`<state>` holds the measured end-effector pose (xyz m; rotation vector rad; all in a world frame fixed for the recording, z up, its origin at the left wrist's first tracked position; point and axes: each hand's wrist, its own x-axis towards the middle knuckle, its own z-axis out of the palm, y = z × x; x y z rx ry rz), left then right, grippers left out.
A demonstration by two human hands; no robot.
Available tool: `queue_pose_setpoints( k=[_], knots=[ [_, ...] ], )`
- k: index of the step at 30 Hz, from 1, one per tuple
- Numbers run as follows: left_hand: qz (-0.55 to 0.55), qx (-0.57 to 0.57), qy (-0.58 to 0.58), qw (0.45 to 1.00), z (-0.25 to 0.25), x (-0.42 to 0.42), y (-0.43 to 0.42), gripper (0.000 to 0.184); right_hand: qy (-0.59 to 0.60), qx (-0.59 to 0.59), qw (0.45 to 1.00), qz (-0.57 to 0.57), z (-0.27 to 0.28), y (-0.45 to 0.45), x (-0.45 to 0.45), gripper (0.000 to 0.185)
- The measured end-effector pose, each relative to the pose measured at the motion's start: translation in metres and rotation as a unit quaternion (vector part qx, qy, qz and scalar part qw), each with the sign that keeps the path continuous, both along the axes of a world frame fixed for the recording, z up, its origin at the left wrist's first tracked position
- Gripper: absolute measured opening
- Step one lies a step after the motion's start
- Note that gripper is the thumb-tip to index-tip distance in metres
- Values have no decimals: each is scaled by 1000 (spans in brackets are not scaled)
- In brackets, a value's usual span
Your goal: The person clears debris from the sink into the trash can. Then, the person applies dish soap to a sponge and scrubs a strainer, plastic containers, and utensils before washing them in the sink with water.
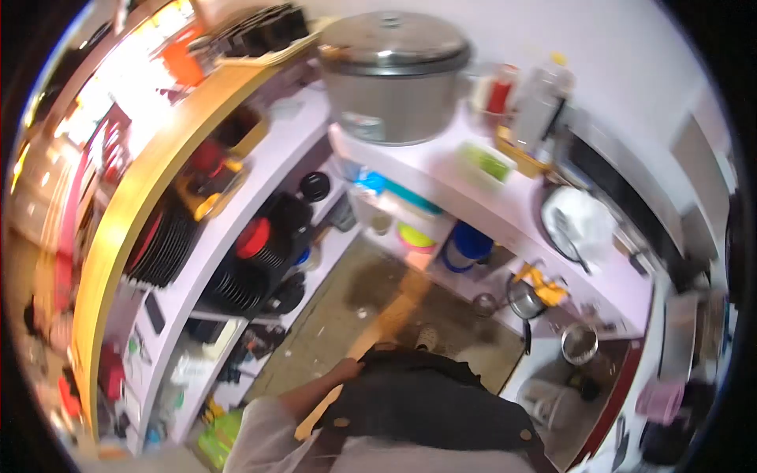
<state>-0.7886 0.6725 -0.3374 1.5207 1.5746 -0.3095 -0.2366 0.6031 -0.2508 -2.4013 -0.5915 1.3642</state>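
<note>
My left hand (347, 369) hangs low at the left edge of the dark apron (430, 406) I wear. It is small and smeared, and its fingertips seem to meet the apron's edge, so I cannot make out whether it grips the cloth. My right hand is out of sight. Below the apron a light shoe (426, 337) shows on the brownish floor (331, 315).
A big lidded steel pot (394, 98) stands on the corner counter (426, 158). Stacked black plates (165, 244) fill the left shelves. To the right are a green-topped tub (487, 163), a pan with white cloth (579, 225), and a blue bin (467, 248) underneath.
</note>
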Motion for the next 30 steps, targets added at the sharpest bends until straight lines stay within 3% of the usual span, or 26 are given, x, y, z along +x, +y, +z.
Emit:
queue_pose_setpoints(
  k=[2, 5, 10, 14, 19, 21, 23, 25, 26, 27, 28, 30],
  knots=[
    [62, 22, -8, 998, 53, 13, 21, 47, -13, 16, 1000, 8, 16, 48, 15, 32],
    [138, 57, -38, 988, 74, 9, 42, 47, -28, 39, 999, -7, 37, 80, 24, 32],
    [65, -14, -16, 998, 76, -24, 97, 49, -48, 45, 995, -72, 64, 61, -5, 32],
    [-46, -31, -28, 998, 7, -69, 128, 57, -63, 1, 985, -162, 74, -15, -66, 33],
    [-226, -133, -106, 959, -6, -103, 174, 61, -73, -111, 954, -268, 84, -127, -178, 33],
    [-290, -64, 37, 954, 3, -92, 206, 61, -67, -160, 935, -310, 92, -164, -235, 33],
    [-377, -45, -4, 925, 58, -67, 261, 53, -57, -196, 912, -354, 97, -193, -294, 33],
    [-601, 11, -174, 780, 14, -38, 312, 48, -41, -221, 889, -400, 98, -217, -353, 34],
    [-551, 19, 24, 834, 26, -12, 320, 38, -33, -224, 876, -425, 88, -228, -387, 34],
    [-538, 6, -54, 841, 72, 21, 339, 34, -22, -228, 866, -445, 83, -236, -412, 34],
    [-581, 50, -186, 791, 39, 33, 362, 34, -10, -225, 855, -467, 76, -237, -441, 34],
    [-640, 116, -71, 756, 17, 76, 392, 37, 5, -205, 834, -512, 59, -229, -487, 34]
  ],
)
